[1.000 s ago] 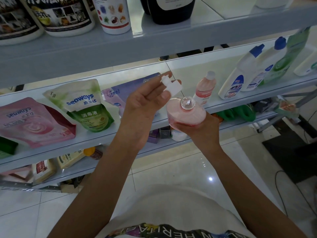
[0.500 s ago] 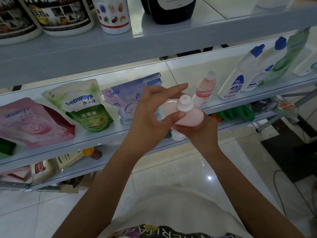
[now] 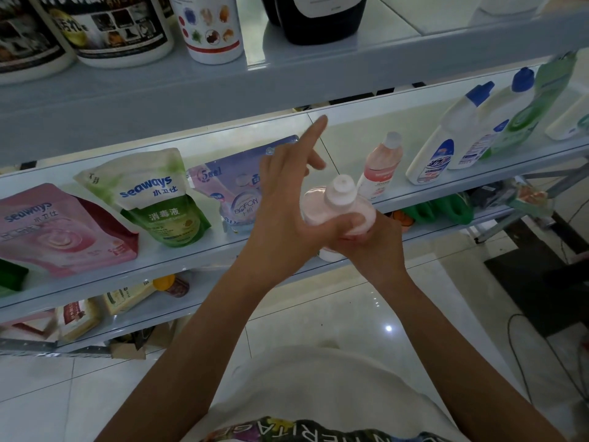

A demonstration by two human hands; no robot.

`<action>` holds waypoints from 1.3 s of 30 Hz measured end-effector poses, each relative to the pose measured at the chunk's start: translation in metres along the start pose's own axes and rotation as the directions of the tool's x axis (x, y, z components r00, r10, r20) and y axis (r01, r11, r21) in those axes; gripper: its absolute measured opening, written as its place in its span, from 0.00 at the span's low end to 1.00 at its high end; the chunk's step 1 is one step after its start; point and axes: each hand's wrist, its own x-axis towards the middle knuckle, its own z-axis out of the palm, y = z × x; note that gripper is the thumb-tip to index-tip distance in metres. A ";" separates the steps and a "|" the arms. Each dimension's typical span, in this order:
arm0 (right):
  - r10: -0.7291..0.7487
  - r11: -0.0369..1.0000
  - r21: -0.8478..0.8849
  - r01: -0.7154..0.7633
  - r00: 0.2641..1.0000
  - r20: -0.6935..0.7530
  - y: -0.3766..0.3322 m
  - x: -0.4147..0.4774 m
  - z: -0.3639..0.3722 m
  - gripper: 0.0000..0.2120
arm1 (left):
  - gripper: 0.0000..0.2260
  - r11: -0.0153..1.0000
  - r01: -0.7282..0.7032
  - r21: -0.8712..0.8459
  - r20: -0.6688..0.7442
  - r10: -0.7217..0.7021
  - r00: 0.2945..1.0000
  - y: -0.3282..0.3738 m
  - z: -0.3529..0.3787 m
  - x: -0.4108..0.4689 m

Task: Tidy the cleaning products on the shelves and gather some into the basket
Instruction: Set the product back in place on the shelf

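Head view, centre of the frame: the right hand [image 3: 374,250] grips the pink bottle [image 3: 322,212] from below, fingers curled round its body; the bottle is held upright in the air, in front of the edge of the middle shelf [image 3: 159,266] and not touching it; a white cap [image 3: 342,188] sits on the bottle neck. The left hand [image 3: 280,202] is just left of the bottle with its fingers spread wide and straight, the index finger pointing to the upper part of the frame; a thumb lies on the near shoulder of the bottle and appears to belong to the left hand; the left hand holds nothing else. On the middle shelf, left half of the frame, three pouches lean back side by side: a pink pouch [image 3: 57,231], a green pouch [image 3: 153,199] and a lilac pouch [image 3: 229,186], the last partly hidden by the left hand. Right of centre on the same shelf a second pink bottle [image 3: 381,169] stands tilted; further right, two white bottles with blue caps [image 3: 446,138] lean beside a green bottle [image 3: 535,106]. On the upper shelf [image 3: 287,81], top of the frame, stand dark-labelled tubs [image 3: 111,27], a white canister [image 3: 210,27] and a dark jug [image 3: 322,17]. Pale glossy floor tiles [image 3: 318,314] fill the lower frame.
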 end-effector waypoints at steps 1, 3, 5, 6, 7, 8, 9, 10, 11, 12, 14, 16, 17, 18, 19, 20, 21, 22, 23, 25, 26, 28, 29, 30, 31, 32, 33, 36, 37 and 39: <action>0.001 1.000 -0.012 -0.001 1.000 0.004 0.001 0.001 -0.001 0.32 | 0.38 1.000 0.009 -0.012 -0.015 -0.009 1.000 -0.001 -0.001 0.001; 0.026 1.000 -0.012 -0.026 1.000 -0.009 0.003 0.003 -0.002 0.31 | 0.38 0.999 -0.010 -0.044 0.026 0.012 1.000 -0.004 -0.003 0.001; 0.031 0.998 -0.052 -0.031 1.000 0.003 0.002 0.005 -0.002 0.26 | 0.39 0.998 -0.023 -0.062 0.109 0.030 0.994 -0.004 -0.002 0.000; 0.015 0.995 -0.098 -0.013 1.000 0.026 0.001 0.006 -0.002 0.23 | 0.40 0.998 -0.009 -0.060 0.125 0.016 0.992 -0.004 -0.001 0.001; 0.007 0.990 -0.139 0.000 0.999 0.045 0.000 0.005 -0.001 0.22 | 0.41 0.999 0.005 -0.054 0.109 0.000 0.994 -0.003 0.000 0.002; -0.006 0.989 -0.149 0.012 0.999 0.043 0.000 0.005 -0.002 0.23 | 0.42 0.999 0.014 -0.050 0.075 -0.010 0.997 -0.002 0.001 0.003; -0.012 0.993 -0.115 0.015 1.000 0.026 0.000 0.004 -0.002 0.26 | 0.42 0.998 0.014 -0.053 0.046 -0.011 0.999 -0.001 0.000 0.003; -0.001 0.998 -0.057 0.001 1.000 0.003 -0.001 0.003 -0.002 0.28 | 0.41 0.998 0.003 -0.066 0.041 0.000 0.999 -0.001 -0.001 0.004; 0.017 1.000 -0.011 -0.017 1.000 -0.016 -0.001 0.002 -0.002 0.30 | 0.40 0.996 -0.019 -0.090 0.065 0.025 0.998 -0.002 -0.002 0.005; 0.029 0.999 0.016 -0.029 0.999 -0.025 -0.001 0.001 -0.001 0.29 | 0.40 0.993 -0.041 -0.114 0.106 0.053 0.993 -0.002 -0.003 0.004; 0.013 1.000 -0.005 -0.013 1.000 -0.020 0.001 0.000 0.002 0.24 | 0.41 0.993 -0.031 -0.116 0.130 0.046 0.990 -0.004 -0.003 0.004; -0.019 0.999 -0.047 0.017 0.999 -0.040 0.001 -0.001 0.002 0.23 | 0.42 0.997 0.003 -0.082 0.075 0.003 0.997 -0.005 -0.001 0.003; -0.016 1.000 -0.024 0.014 0.999 -0.049 0.002 -0.003 0.002 0.26 | 0.42 0.997 0.015 -0.081 0.053 -0.011 0.999 -0.006 0.000 0.003; -0.003 1.000 0.013 0.004 0.998 -0.057 0.003 -0.005 0.002 0.30 | 0.41 0.995 0.021 -0.095 0.056 -0.015 0.998 -0.008 0.000 0.004; 0.010 0.999 0.038 -0.008 0.998 -0.069 0.004 -0.008 0.001 0.32 | 0.40 0.993 0.015 -0.121 0.084 -0.005 0.996 -0.010 0.001 0.004; 0.026 0.999 0.048 -0.022 0.996 -0.081 0.007 -0.010 0.001 0.32 | 0.40 0.989 -0.003 -0.148 0.124 0.022 0.992 -0.011 0.001 0.004; 0.040 0.998 0.048 -0.036 0.996 -0.083 0.010 -0.012 0.001 0.31 | 0.41 0.986 -0.020 -0.168 0.160 0.047 0.986 -0.014 0.003 0.003; 0.046 0.998 0.034 -0.043 0.996 -0.081 0.014 -0.015 0.001 0.30 | 0.42 0.985 -0.018 -0.171 0.179 0.049 0.983 -0.016 0.006 0.002; 0.049 0.999 0.010 -0.048 0.995 -0.082 0.017 -0.018 0.001 0.28 | 0.43 0.987 -0.003 -0.158 0.181 0.032 0.983 -0.016 0.009 0.002; 0.081 0.997 -0.001 -0.082 0.992 -0.092 0.022 -0.024 -0.003 0.27 | 0.45 0.986 0.024 -0.162 0.165 0.003 0.986 -0.015 0.016 0.002; 0.106 0.994 0.016 -0.105 0.989 -0.102 0.026 -0.027 -0.005 0.27 | 0.44 0.981 0.032 -0.189 0.177 0.002 0.984 -0.015 0.019 0.003; 0.169 0.985 0.049 -0.164 0.978 -0.122 0.033 -0.031 -0.012 0.24 | 0.43 0.968 0.018 -0.252 0.260 0.049 0.964 -0.014 0.026 0.007; 0.197 0.980 0.058 -0.191 0.972 -0.127 0.037 -0.032 -0.015 0.24 | 0.42 0.962 0.001 -0.273 0.302 0.085 0.950 -0.013 0.031 0.008; 0.212 0.977 0.059 -0.206 0.968 -0.130 0.042 -0.034 -0.020 0.24 | 0.43 0.961 -0.006 -0.276 0.328 0.100 0.939 -0.012 0.037 0.010; 0.219 0.976 0.053 -0.213 0.966 -0.137 0.047 -0.036 -0.026 0.25 | 0.46 0.965 -0.003 -0.261 0.341 0.096 0.935 -0.008 0.044 0.011; 0.220 0.975 0.045 -0.215 0.965 -0.146 0.051 -0.037 -0.032 0.27 | 0.48 0.972 -0.005 -0.236 0.344 0.088 0.935 -0.002 0.052 0.013; 0.220 0.975 0.040 -0.217 0.964 -0.150 0.054 -0.039 -0.039 0.29 | 0.48 0.976 -0.011 -0.219 0.337 0.087 0.937 0.004 0.060 0.014; 0.254 0.967 0.078 -0.244 0.952 -0.171 0.066 -0.043 -0.065 0.30 | 0.45 0.963 -0.026 -0.267 0.362 0.125 0.924 0.022 0.089 0.021; 0.276 0.960 0.109 -0.259 0.942 -0.193 0.072 -0.045 -0.076 0.27 | 0.43 0.956 -0.037 -0.289 0.387 0.152 0.910 0.028 0.100 0.024; 0.292 0.954 0.142 -0.265 0.927 -0.236 0.085 -0.047 -0.101 0.24 | 0.44 0.947 -0.051 -0.316 0.427 0.190 0.884 0.044 0.124 0.030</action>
